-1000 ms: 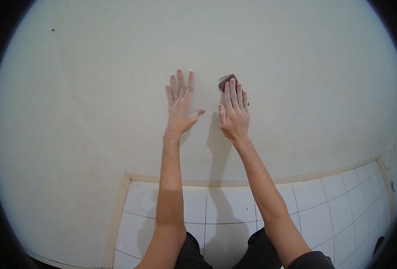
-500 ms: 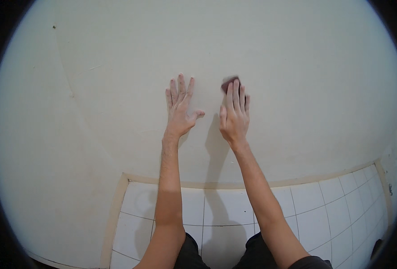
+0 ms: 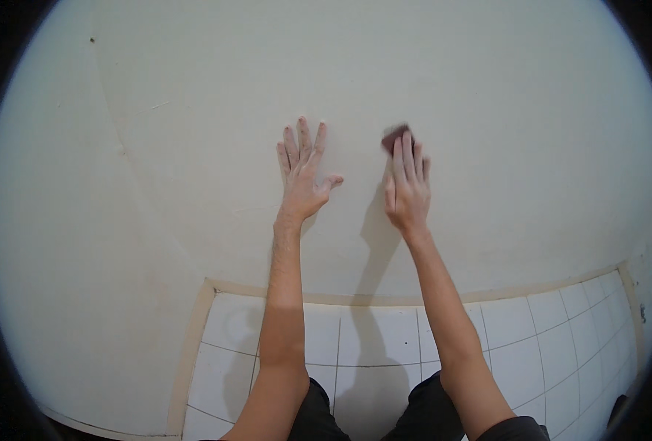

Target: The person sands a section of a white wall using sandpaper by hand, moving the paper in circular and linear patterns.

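Right hand (image 3: 408, 192) slid its blurred, perhaps brown pad (image 3: 393, 137) upward.

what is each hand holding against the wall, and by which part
The right hand presses a small dark brown block flat to the cream wall, fingers laid over its face; only its top end shows. The left hand holds nothing, its palm flat on the wall.

No packages, labels, signs or screens in view
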{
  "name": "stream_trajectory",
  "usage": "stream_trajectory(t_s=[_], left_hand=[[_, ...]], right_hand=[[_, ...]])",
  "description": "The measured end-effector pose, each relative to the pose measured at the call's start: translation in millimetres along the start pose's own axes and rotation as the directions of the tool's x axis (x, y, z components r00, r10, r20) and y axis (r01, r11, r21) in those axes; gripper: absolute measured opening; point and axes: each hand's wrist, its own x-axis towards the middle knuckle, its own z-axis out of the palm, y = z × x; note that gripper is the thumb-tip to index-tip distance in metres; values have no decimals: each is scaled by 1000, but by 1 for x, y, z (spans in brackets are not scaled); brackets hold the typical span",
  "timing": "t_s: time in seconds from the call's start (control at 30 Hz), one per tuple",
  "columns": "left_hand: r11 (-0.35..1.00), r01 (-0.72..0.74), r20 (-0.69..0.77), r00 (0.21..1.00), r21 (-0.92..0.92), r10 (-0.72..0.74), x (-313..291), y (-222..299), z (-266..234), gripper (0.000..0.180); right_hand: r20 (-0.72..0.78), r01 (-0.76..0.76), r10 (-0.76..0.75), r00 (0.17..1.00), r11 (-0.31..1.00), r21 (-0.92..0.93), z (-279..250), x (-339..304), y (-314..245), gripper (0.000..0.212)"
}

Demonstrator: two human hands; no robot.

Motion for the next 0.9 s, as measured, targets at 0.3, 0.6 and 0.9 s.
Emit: stream_trajectory(t_s=[0.3,0.6,0.9], left_hand=[[999,7,-6,1000,-33,-7,0,-5,7,112],[999,-21,-33,999,-32,20,7,1,19,111],[1000,-2,-20,1000,-6,2,-1,-3,8,109]], right_hand=[[318,199,-226,921,973,115,4,-13,1,67],[284,138,-140,949,990,29,41,-116,24,67],[8,-79,78,997,996,34,6,22,-37,65]])
